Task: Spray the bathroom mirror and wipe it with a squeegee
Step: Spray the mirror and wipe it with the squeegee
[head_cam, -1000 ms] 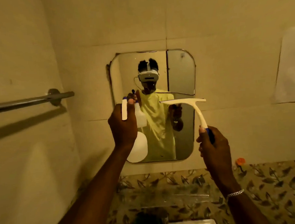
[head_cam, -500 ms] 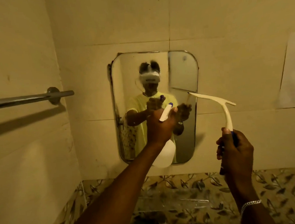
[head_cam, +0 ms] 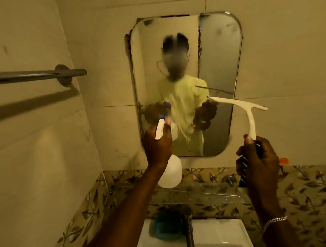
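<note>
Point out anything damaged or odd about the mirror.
The mirror has a dark, rusty-looking vertical streak right of centre, and the wall edge at its upper left looks chipped. The glass looks misted, blurring the reflection.

Both hands [head_cam: 157, 144] raised, seemingly fisted

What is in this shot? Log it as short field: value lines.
place: bathroom wall above a sink
mirror: wall-mounted, glass looks misted
left hand: grip closed on spray bottle, nozzle toward the mirror
right hand: grip closed on squeegee handle, blade up by the mirror's right edge
wiping: contact with glass cannot be told
other: towel bar on left wall
</note>
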The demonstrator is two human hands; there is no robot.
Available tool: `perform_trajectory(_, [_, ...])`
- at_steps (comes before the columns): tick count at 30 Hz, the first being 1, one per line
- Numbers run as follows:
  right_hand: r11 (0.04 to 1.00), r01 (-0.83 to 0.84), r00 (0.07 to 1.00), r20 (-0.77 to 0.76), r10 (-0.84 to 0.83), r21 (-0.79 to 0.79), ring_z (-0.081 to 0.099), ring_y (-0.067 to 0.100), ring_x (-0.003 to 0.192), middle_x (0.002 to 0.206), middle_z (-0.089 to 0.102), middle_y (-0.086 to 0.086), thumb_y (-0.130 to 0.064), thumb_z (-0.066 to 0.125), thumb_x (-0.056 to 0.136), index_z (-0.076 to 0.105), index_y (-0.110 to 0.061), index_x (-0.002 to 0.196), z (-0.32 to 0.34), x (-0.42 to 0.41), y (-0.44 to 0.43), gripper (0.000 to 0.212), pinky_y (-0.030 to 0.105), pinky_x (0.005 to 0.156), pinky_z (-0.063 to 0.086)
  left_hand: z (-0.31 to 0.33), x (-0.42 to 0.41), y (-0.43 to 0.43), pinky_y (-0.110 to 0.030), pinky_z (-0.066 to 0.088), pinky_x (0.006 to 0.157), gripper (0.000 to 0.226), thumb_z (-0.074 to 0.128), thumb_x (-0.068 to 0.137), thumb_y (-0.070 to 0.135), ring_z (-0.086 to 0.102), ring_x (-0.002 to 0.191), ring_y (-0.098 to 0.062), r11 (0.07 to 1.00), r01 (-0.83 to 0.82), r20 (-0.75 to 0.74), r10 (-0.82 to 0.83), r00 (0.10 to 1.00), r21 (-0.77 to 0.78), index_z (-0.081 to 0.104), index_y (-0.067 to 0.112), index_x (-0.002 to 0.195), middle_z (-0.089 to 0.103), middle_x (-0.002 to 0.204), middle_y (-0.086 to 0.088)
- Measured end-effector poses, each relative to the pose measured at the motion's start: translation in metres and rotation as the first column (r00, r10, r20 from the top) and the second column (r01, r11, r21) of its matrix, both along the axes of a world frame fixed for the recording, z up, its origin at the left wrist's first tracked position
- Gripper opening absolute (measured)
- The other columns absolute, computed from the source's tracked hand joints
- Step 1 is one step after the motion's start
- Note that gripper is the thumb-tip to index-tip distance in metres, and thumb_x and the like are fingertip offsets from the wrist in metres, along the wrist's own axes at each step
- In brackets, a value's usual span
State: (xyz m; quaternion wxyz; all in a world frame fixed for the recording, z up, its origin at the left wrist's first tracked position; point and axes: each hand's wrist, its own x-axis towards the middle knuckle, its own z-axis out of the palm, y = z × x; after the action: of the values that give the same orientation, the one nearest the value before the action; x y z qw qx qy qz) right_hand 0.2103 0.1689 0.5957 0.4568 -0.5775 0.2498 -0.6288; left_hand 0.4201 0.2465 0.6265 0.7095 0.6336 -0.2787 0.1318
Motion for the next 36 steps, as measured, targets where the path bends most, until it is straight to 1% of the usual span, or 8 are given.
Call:
perform_trajectory(4, [0.998, -0.064, 0.996, 0.059, 0.063, 0.010, 0.054, 0.016, 0.055, 0.088, 0.063, 0.015, -0.034, 0.044, 0.110, 0.066, -0.021, 0.114, -0.005, 0.003, 0.004, 0.025, 0.024, 0.043, 0.045, -0.011, 0.003, -0.001, -0.044, 0.063, 0.065, 0.021, 0.071, 0.093, 0.039, 0.067, 0.065, -0.008, 0.996, 0.069, 0.015, -0.070, 0.997, 0.062, 0.058, 0.038, 0.077, 0.064, 0.068, 0.012])
perform_trajectory(8, [0.995, -0.099, 0.989, 0.115, 0.095, 0.030, 0.057, 0.014, 0.059, 0.085, 0.066, 0.004, -0.024, 0.044, 0.110, 0.067, -0.028, 0.111, -0.006, -0.001, 0.004, 0.023, 0.022, 0.049, 0.051, -0.021, -0.011, -0.015, -0.040, 0.056, 0.063, 0.022, 0.067, 0.096, 0.037, 0.068, 0.067, -0.018, 0.963, 0.243, 0.077, -0.253, 0.965, 0.113, 0.070, 0.018, 0.085, 0.072, 0.074, -0.010])
perform_trajectory(11, [0.995, -0.089, 0.984, 0.161, 0.080, 0.048, 0.057, 0.011, 0.058, 0.083, 0.067, 0.000, -0.024, 0.045, 0.110, 0.061, -0.020, 0.125, -0.006, -0.008, 0.002, 0.023, 0.023, 0.048, 0.051, -0.032, -0.028, -0.032, -0.025, 0.046, 0.047, 0.031, 0.066, 0.097, 0.036, 0.061, 0.054, -0.011, 0.955, 0.238, 0.121, -0.261, 0.958, 0.177, 0.067, 0.013, 0.077, 0.061, 0.059, 0.004])
perform_trajectory(13, [0.994, -0.096, 0.982, 0.170, 0.085, 0.059, 0.056, 0.014, 0.055, 0.082, 0.067, 0.002, -0.029, 0.044, 0.110, 0.057, -0.019, 0.132, -0.007, -0.012, -0.001, 0.027, 0.027, 0.044, 0.049, -0.040, -0.036, -0.043, -0.016, 0.045, 0.051, 0.028, 0.065, 0.098, 0.036, 0.062, 0.057, -0.006, 0.937, 0.266, 0.117, -0.298, 0.947, 0.228, 0.066, 0.016, 0.078, 0.060, 0.060, 0.009])
perform_trajectory(16, [0.989, -0.125, 0.978, 0.178, 0.108, 0.085, 0.048, 0.015, 0.047, 0.076, 0.060, 0.006, -0.032, 0.042, 0.111, 0.054, -0.019, 0.139, -0.011, -0.016, -0.005, 0.034, 0.025, 0.040, 0.041, -0.051, -0.038, -0.052, -0.024, 0.055, 0.059, 0.031, 0.063, 0.099, 0.037, 0.069, 0.068, -0.012, 0.917, 0.325, 0.080, -0.351, 0.933, 0.232, 0.071, 0.009, 0.088, 0.071, 0.073, -0.004])
perform_trajectory(28, [0.961, -0.222, 0.974, 0.084, 0.211, 0.165, 0.039, 0.011, 0.044, 0.069, 0.054, 0.002, -0.032, 0.042, 0.110, 0.063, -0.010, 0.112, -0.036, -0.002, -0.005, 0.031, 0.021, 0.038, 0.034, -0.074, -0.011, -0.024, -0.022, 0.054, 0.054, 0.020, 0.067, 0.097, 0.034, 0.067, 0.067, -0.014, 0.972, 0.205, 0.065, -0.213, 0.975, 0.116, 0.067, 0.016, 0.088, 0.064, 0.067, 0.004])
perform_trajectory(33, [0.957, -0.240, 0.970, 0.089, 0.228, 0.165, 0.038, 0.010, 0.043, 0.069, 0.053, 0.002, -0.031, 0.039, 0.111, 0.061, -0.007, 0.114, -0.038, 0.005, 0.000, 0.032, 0.020, 0.038, 0.033, -0.102, 0.010, -0.010, -0.017, 0.048, 0.049, 0.024, 0.068, 0.095, 0.036, 0.061, 0.054, -0.004, 0.970, -0.002, -0.013, 0.005, 1.000, 0.242, 0.068, 0.019, 0.079, 0.060, 0.061, 0.012])
perform_trajectory(36, [0.952, -0.251, 0.966, 0.108, 0.235, 0.173, 0.037, 0.010, 0.042, 0.068, 0.052, 0.002, -0.032, 0.040, 0.111, 0.061, -0.009, 0.113, -0.041, 0.005, 0.001, 0.031, 0.017, 0.038, 0.032, -0.124, 0.012, -0.005, -0.024, 0.051, 0.054, 0.025, 0.068, 0.095, 0.036, 0.063, 0.058, -0.006, 0.960, 0.073, -0.087, -0.052, 0.995, 0.270, 0.067, 0.018, 0.077, 0.064, 0.063, 0.009])
